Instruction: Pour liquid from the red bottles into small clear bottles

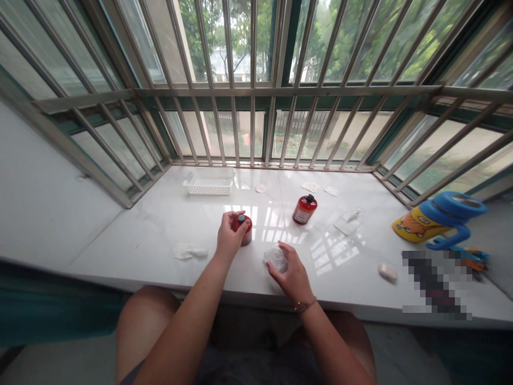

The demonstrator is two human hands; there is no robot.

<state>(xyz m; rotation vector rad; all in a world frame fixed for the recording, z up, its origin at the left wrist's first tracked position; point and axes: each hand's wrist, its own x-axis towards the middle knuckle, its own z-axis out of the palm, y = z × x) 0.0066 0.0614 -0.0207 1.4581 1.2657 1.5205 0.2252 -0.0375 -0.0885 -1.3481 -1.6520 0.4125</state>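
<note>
My left hand (233, 230) is wrapped round a small red bottle (245, 238) with a black cap, its thumb near the cap. The bottle stands upright on the white sill, partly covered by my fingers. To its right, my right hand (292, 270) curves its thumb and fingers round a clear, see-through plastic piece (274, 259) on the surface; its exact kind is hard to make out. A second red bottle (303, 212), with a pale label and a black cap, stands farther back, touched by neither hand.
A white plastic basket (210, 187) sits at the back left. Crumpled white pieces (190, 252) lie left of my arms, others (310, 186) near the bars. Clear plastic (348, 222), a pale lump (387, 272) and a blue-and-yellow mug (435, 216) are on the right. Window bars (252, 128) close the back.
</note>
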